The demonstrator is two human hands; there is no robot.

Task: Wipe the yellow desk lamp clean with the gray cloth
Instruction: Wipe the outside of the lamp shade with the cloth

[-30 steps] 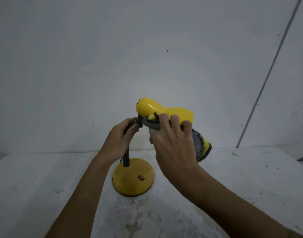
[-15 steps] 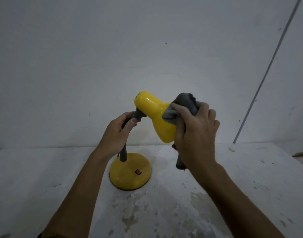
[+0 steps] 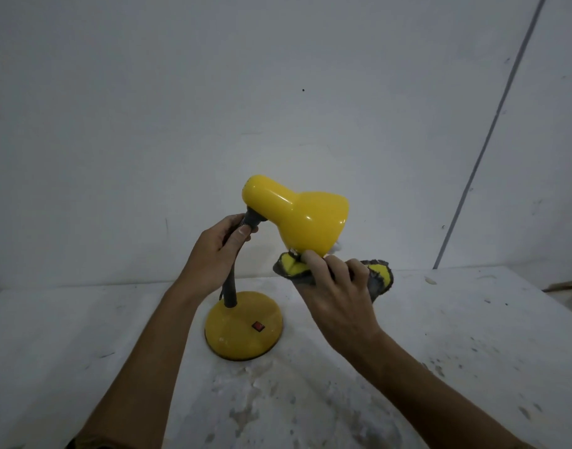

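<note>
The yellow desk lamp stands on the white table, its round base with a red switch in front of me and its shade tipped to the right. My left hand grips the dark flexible neck just below the shade. My right hand holds the gray cloth, which has yellow patches, bunched under the shade's lower rim. One fingertip of that hand touches the rim. Most of the cloth is hidden by my fingers.
The white table is stained and speckled, with its back edge against a pale wall. A thin dark line runs down the wall at the right. A small whitish chip lies on the table at the right.
My right hand has dropped with the cloth from the top of the shade to beneath its rim. The shade now shows uncovered. My left hand has kept its grip on the neck.
</note>
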